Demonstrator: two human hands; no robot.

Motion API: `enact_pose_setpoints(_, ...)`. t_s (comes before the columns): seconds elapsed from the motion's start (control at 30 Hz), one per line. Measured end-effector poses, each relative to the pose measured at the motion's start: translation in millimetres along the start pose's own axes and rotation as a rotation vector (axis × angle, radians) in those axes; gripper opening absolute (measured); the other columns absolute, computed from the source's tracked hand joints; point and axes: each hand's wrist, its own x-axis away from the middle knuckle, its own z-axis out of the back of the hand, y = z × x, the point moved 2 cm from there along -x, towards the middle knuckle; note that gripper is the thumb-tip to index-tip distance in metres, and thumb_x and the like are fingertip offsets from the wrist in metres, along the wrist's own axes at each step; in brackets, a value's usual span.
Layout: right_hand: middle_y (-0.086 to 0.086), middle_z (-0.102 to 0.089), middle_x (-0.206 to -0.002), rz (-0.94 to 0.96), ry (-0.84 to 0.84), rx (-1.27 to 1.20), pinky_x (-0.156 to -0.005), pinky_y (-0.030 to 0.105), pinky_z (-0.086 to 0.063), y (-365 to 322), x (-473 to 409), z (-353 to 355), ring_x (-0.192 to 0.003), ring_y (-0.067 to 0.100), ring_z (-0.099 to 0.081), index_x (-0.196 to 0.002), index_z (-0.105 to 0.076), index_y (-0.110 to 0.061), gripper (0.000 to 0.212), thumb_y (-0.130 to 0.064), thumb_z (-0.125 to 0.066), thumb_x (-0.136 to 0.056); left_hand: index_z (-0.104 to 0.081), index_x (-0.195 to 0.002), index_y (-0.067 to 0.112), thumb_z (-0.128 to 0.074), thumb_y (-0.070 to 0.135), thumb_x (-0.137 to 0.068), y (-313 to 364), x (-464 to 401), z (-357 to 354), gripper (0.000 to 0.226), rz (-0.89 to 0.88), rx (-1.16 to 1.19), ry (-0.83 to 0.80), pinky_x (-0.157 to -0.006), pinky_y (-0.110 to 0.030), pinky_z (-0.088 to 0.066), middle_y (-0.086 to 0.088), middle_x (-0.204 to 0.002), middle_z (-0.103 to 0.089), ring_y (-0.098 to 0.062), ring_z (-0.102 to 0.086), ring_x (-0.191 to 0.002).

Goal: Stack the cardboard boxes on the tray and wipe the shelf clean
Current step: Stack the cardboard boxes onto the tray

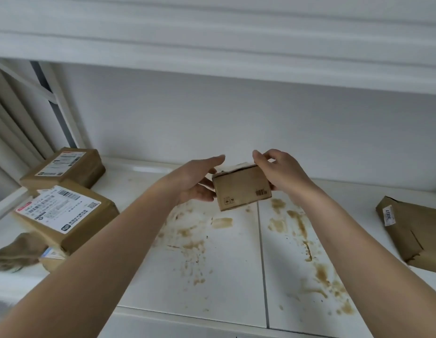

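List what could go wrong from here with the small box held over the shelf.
1. The right hand pinches the small box by its upper corner while the left hand lies open beside it, so the tilted box may slip.
2. If set down here, it would land on the brown stains and could get soiled.

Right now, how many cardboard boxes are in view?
5. Small box gripped by right hand, left hand touching; labelled rear-left box; labelled front-left box; partly hidden box beneath it; torn box at right edge. Others may be hidden.
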Motion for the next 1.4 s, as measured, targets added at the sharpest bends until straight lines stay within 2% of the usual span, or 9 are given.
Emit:
enact_pose_setpoints(0.2, -0.011, -0.055, -0.095, 0.061, 0.03, -0.19, -0.053, 0.019, -0.04, -17, -5, -32, -0.078, 0.002, -0.054, -0.101, -0.058, -0.021, 0.015, -0.031, -0.063, -0.091, -0.055, -0.098, 0.011, -0.058, 0.041, -0.09, 2, 14, 26, 0.031, -0.032, 0.096, 0.126, -0.086, -0.043, -0.055, -0.021, -0.105, -0.058, -0.035, -0.064, -0.082)
enact_pose_setpoints(0.37, -0.013, -0.057, -0.107, 0.13, -0.021, -0.361, -0.068, 0.027, -0.054, -40, -10, -61, -0.086, 0.008, -0.063, -0.115, -0.059, -0.027, 0.031, -0.02, -0.069, -0.087, -0.056, -0.116, 0.005, -0.062, 0.032, -0.088, 5, 31, 63, 0.039, -0.033, 0.184, 0.294, -0.074, -0.041, -0.058, -0.022, -0.103, -0.057, -0.037, -0.063, -0.083)
enact_pose_setpoints(0.53, -0.008, -0.06, -0.115, 0.212, -0.148, -0.456, -0.083, 0.037, -0.057, -71, -14, -95, -0.091, 0.013, -0.068, -0.122, -0.062, -0.025, 0.036, -0.018, -0.068, -0.087, -0.052, -0.088, 0.01, -0.059, 0.026, -0.091, 9, 61, 103, 0.018, 0.002, 0.264, 0.455, -0.079, -0.045, -0.057, -0.016, -0.093, -0.053, -0.039, -0.063, -0.092)
enact_pose_setpoints(0.7, -0.01, -0.061, -0.114, 0.288, -0.243, -0.474, -0.085, 0.035, -0.055, -102, -14, -129, -0.099, 0.013, -0.065, -0.122, -0.063, -0.028, 0.035, -0.021, -0.067, -0.089, -0.045, -0.119, 0.007, -0.064, 0.027, -0.089, 4, 91, 140, 0.041, 0.054, 0.23, 0.576, -0.069, -0.043, -0.06, -0.019, -0.113, -0.051, -0.038, -0.068, -0.08)
enact_pose_setpoints(0.9, -0.002, -0.064, -0.111, 0.178, -0.436, -0.663, -0.067, 0.035, -0.054, -134, -6, -164, -0.103, 0.016, -0.062, -0.128, -0.06, -0.019, 0.036, -0.015, -0.064, -0.092, -0.047, -0.107, 0.005, -0.061, 0.027, -0.092, -6, 132, 170, 0.03, 0.036, 0.226, 0.718, -0.056, -0.035, -0.058, -0.017, -0.082, -0.054, -0.032, -0.066, -0.063)
enact_pose_setpoints(0.97, -0.004, -0.064, -0.109, 0.138, -0.509, -0.688, -0.069, 0.038, -0.055, -140, -1, -177, -0.108, 0.019, -0.06, -0.129, -0.06, -0.017, 0.036, -0.014, -0.063, -0.093, -0.048, -0.106, 0.005, -0.061, 0.027, -0.091, -11, 143, 178, 0.029, 0.045, 0.203, 0.779, -0.055, -0.035, -0.058, -0.015, -0.078, -0.056, -0.031, -0.066, -0.06)
enact_pose_setpoints(1.07, -0.005, -0.064, -0.108, 0.108, -0.576, -0.684, -0.082, 0.047, -0.055, -145, 6, -194, -0.112, 0.021, -0.058, -0.127, -0.061, -0.018, 0.034, -0.016, -0.062, -0.093, -0.043, -0.111, 0.007, -0.063, 0.027, -0.09, -18, 156, 186, 0.035, 0.073, 0.178, 0.846, -0.051, -0.033, -0.058, -0.012, -0.078, -0.051, -0.03, -0.066, -0.058)
enact_pose_setpoints(1.23, -0.004, -0.065, -0.106, 0.069, -0.645, -0.684, -0.084, 0.054, -0.055, -150, 16, -215, -0.107, 0.019, -0.06, -0.125, -0.062, -0.017, 0.032, -0.015, -0.062, -0.093, -0.042, -0.128, 0.007, -0.062, 0.027, -0.089, -30, 166, 197, 0.048, 0.118, 0.143, 0.881, -0.048, -0.03, -0.058, -0.013, -0.083, -0.051, -0.027, -0.066, -0.046)
enact_pose_setpoints(1.4, -0.005, -0.066, -0.104, 0.086, -0.659, -0.658, -0.077, 0.044, -0.056, -149, 18, -225, -0.1, 0.016, -0.061, -0.123, -0.063, -0.019, 0.03, -0.014, -0.062, -0.093, -0.044, -0.129, 0.005, -0.063, 0.027, -0.088, -41, 166, 204, 0.05, 0.178, 0.134, 0.849, -0.052, -0.032, -0.059, -0.018, -0.087, -0.056, -0.03, -0.069, -0.057)
